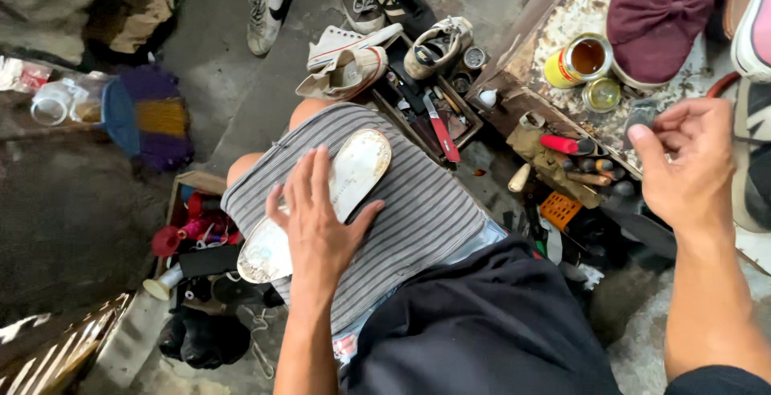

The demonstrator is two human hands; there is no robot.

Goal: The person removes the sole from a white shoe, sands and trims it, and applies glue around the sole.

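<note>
The upturned shoe [321, 202] is being pinned flat-fingered by the left hand [317, 218] — its sole bare, no glue seen — while the right hand [683, 162], fingers loosely curled and empty, is being held near the open glue tin [580, 59].

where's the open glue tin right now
In the head view, the open yellow tin stands upper right on the worn worktop, beside the maroon cap and just above its round lid.

Soft, even daylight; dim left edge — slight wide-angle bowing
</note>
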